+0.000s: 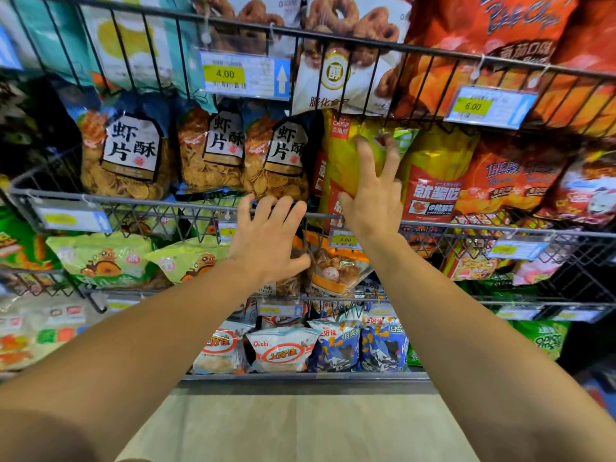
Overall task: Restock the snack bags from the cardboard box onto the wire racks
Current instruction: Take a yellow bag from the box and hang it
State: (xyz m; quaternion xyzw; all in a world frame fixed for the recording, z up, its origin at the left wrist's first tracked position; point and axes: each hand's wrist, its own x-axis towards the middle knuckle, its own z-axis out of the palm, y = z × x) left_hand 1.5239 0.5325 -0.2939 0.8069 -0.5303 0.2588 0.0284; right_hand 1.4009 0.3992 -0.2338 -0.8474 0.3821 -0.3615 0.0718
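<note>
A yellow and red snack bag (340, 168) stands upright in the middle wire rack (160, 200), beside a second bag of the same kind (433, 181). My right hand (373, 198) lies flat against the front of the first bag with its fingers spread and straight. My left hand (270, 235) reaches to the rack's front rail, fingers spread over the wire just left of that bag, holding nothing. Three shrimp chip bags (206, 151) fill the rack to the left. The cardboard box is out of view.
An upper wire rack (366, 38) holds ring snacks and red chip bags right above my hands. Lower racks carry green bags (100, 258), Oishi bags (283, 348) and blue bags. Price tags (245, 75) hang on the rails. Pale floor (300, 425) lies below.
</note>
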